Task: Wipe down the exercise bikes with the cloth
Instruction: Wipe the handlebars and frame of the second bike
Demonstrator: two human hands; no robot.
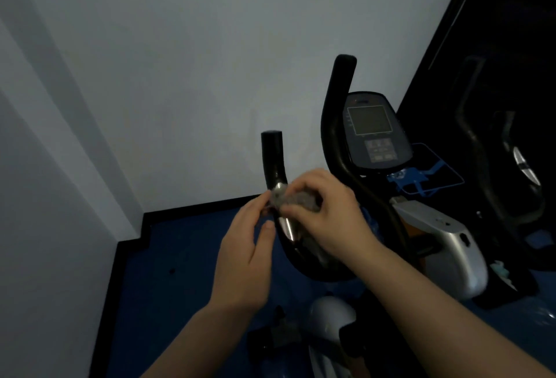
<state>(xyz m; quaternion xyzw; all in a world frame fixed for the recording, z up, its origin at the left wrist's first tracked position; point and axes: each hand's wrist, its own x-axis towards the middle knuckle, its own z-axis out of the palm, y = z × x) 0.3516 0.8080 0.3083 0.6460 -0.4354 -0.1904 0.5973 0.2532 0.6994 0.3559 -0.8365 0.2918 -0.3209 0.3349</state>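
An exercise bike stands in a dim corner, with black curved handlebars and a dark console [374,134] between them. The near left handlebar [272,161] rises upright, with a shiny metal sensor patch at its bend. A small grey cloth [296,198] is wrapped against that bend. My right hand [328,215] grips the cloth from the right side of the bar. My left hand [246,254] pinches the cloth's left end with thumb and fingertips. The far right handlebar [341,89] stands free behind. Part of the cloth is hidden under my right fingers.
A grey wall fills the left and back, with a black skirting [144,227] along the blue floor. The bike's silver body cover [451,245] lies to the right. A second dark machine [505,167] stands at the far right. A pedal [282,332] sits below my arms.
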